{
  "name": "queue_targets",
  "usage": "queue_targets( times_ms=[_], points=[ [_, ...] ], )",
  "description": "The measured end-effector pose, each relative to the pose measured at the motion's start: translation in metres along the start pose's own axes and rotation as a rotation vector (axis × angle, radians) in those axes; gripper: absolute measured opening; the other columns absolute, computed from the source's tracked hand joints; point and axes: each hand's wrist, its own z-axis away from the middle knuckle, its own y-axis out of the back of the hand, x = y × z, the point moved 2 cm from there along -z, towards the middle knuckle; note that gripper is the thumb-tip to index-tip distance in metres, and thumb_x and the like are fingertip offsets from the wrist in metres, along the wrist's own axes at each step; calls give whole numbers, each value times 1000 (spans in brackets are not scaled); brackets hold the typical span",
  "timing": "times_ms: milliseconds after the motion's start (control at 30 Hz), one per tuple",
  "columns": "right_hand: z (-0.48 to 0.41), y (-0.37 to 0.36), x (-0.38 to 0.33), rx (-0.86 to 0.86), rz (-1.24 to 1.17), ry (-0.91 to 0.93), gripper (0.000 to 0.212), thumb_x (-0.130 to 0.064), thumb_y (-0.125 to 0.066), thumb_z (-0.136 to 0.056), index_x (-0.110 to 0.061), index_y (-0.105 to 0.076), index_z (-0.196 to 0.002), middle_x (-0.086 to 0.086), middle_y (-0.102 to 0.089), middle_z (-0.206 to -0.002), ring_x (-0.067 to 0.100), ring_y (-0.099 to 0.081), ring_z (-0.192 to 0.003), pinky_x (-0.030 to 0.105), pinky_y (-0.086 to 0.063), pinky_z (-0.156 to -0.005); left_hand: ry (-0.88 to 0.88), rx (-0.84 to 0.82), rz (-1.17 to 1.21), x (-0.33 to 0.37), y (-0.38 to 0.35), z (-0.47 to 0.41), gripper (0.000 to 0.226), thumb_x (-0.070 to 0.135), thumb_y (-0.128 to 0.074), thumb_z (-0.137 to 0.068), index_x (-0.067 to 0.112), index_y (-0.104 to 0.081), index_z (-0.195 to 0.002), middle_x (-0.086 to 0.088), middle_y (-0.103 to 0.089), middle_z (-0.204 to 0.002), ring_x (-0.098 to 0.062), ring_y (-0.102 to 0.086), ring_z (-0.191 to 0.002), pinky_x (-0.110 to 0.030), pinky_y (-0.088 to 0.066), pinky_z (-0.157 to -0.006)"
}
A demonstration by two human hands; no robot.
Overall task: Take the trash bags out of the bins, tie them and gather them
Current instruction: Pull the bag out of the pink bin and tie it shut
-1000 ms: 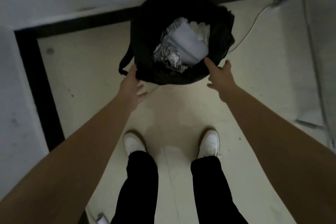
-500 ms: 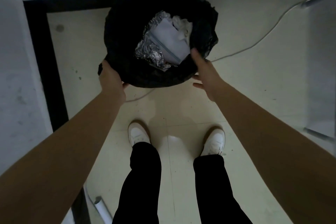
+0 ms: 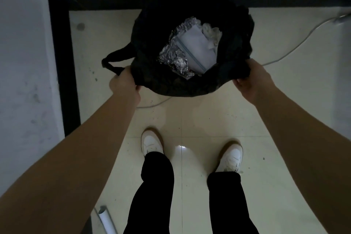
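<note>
A black trash bag (image 3: 152,59) lines a round bin that stands on the floor in the room's corner, straight ahead of my feet. Its mouth is wide open, and crumpled foil (image 3: 174,57) and white paper (image 3: 197,47) lie inside. My left hand (image 3: 124,83) is closed on the bag's near-left rim, beside a loose handle loop (image 3: 112,61) that sticks out to the left. My right hand (image 3: 252,80) is closed on the near-right rim. The bin itself is hidden under the bag.
White walls with a black skirting (image 3: 62,62) close off the left and far sides. A pale cable (image 3: 296,47) runs across the tiled floor from behind the bin to the right. A white tube (image 3: 106,218) lies by the left wall near me.
Both hands went from reaching toward the bag to gripping its rim, and they have spread apart. The bag's left handle loop now hangs out to the side.
</note>
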Motion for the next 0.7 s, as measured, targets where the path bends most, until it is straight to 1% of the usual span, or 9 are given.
queue_targets(
  times_ms=[67,167,233,300,400,467,533,633,700],
  points=[
    [15,-7,-8,-7,56,19,28,-26,-65,-91,-14,-69,-115,5,-74,-112,20,-71,-99,30,-59,-78,-194,24,-24,19,-1,10,11,19,-69,-91,11,-65,-85,-4,-65,-79,-19,-64,-76,-32,-55,-69],
    [38,-24,-18,96,341,251,27,-33,-60,-88,-14,-64,-106,6,-69,-108,24,-68,-101,41,-59,-87,-406,-93,-114,46,-15,36,23,28,-67,-93,6,-71,-99,1,-63,-79,-9,-62,-73,-28,-57,-71],
    [56,-36,-25,108,660,499,28,-39,-58,-91,-14,-59,-103,3,-66,-99,21,-64,-93,38,-55,-85,-521,-183,-291,60,-27,59,32,36,-64,-95,10,-64,-76,4,-57,-66,-2,-54,-58,-23,-47,-60],
    [68,-46,-28,-30,991,616,31,-39,-51,-99,-10,-58,-94,5,-66,-93,23,-61,-87,34,-48,-79,-559,-297,-445,67,-38,75,42,43,-62,-95,18,-53,-63,4,-55,-62,-2,-51,-54,-23,-42,-58],
    [72,-51,-23,-197,1191,641,44,-38,-43,-104,-1,-61,-90,15,-69,-90,32,-65,-86,43,-52,-82,-491,-412,-432,75,-46,85,31,36,-63,-96,23,-59,-68,6,-66,-70,-11,-65,-70,-30,-54,-67],
    [80,-53,-30,-61,1004,694,41,-36,-40,-105,-2,-58,-92,17,-67,-94,34,-64,-90,48,-52,-84,-506,-371,-345,82,-43,83,17,32,-64,-94,26,-68,-79,4,-73,-84,-18,-72,-87,-39,-60,-81],
    [92,-55,-41,88,569,600,33,-35,-40,-105,-8,-57,-94,10,-65,-95,33,-64,-101,47,-56,-86,-579,-277,-288,93,-32,80,12,31,-62,-94,25,-67,-85,2,-73,-92,-15,-70,-91,-37,-59,-83],
    [110,-63,-54,17,46,393,28,-43,-63,-94,-16,-65,-92,1,-71,-99,22,-69,-101,37,-60,-84,-657,-159,-234,108,-17,76,19,31,-59,-96,22,-59,-79,3,-63,-83,-6,-62,-78,-27,-54,-74],
    [118,-67,-60,-40,43,368,33,-45,-78,-80,-18,-65,-93,3,-73,-102,18,-71,-98,35,-60,-85,-720,-107,-240,117,-13,77,24,31,-57,-96,23,-54,-74,5,-58,-77,-1,-56,-70,-22,-50,-69]
  ],
)
